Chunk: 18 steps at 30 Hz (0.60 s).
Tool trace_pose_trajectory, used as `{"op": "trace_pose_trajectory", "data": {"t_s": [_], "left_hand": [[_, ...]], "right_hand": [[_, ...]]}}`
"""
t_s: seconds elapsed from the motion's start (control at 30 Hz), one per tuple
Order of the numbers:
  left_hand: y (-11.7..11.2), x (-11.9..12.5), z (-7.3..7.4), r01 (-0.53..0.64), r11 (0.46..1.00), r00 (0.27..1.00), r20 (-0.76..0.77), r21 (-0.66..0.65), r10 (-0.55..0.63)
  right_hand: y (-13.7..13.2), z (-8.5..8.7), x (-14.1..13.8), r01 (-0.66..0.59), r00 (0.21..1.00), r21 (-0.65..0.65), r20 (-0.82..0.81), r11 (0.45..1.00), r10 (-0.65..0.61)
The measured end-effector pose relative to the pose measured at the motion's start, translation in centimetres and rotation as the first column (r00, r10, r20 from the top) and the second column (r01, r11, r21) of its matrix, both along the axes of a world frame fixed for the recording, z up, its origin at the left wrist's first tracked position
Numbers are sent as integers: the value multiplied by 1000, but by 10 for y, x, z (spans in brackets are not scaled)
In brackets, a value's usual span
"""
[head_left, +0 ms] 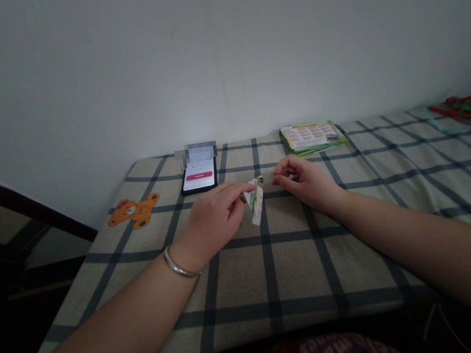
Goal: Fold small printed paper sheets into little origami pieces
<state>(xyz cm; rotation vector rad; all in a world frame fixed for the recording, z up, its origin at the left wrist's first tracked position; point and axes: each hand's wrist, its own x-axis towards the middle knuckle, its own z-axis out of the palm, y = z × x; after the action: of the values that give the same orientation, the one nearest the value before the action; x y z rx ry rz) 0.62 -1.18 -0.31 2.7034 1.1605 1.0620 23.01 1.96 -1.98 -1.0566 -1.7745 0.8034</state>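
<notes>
My left hand (219, 211), with a silver bangle on the wrist, is closed on a small piece of folded printed paper (257, 202). The paper is white and green, and a narrow strip of it points down toward me. Just to the right, my right hand (300, 180) is loosely curled, with its fingers a little apart and nothing visible in them. It does not touch the folded paper. Behind my right hand lies a stack of printed green-and-white leaflets (311, 136).
A phone (199, 173) with a lit screen lies behind my left hand. On the checked tablecloth (245, 292) there is a brown teddy bear figure (134, 212) at the left. Tangled red, green and pale blue strips (470, 117) lie far right. A white wall (218, 56) stands behind the table.
</notes>
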Motion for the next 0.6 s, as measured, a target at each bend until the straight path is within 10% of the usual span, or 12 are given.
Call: {"op": "trace_pose_trajectory", "data": {"t_s": [0.6], "left_hand": [[6, -3, 1, -40, 975, 978, -190, 219, 83]], "right_hand": [[-15, 8, -2, -158, 967, 102, 219, 982, 133]]}}
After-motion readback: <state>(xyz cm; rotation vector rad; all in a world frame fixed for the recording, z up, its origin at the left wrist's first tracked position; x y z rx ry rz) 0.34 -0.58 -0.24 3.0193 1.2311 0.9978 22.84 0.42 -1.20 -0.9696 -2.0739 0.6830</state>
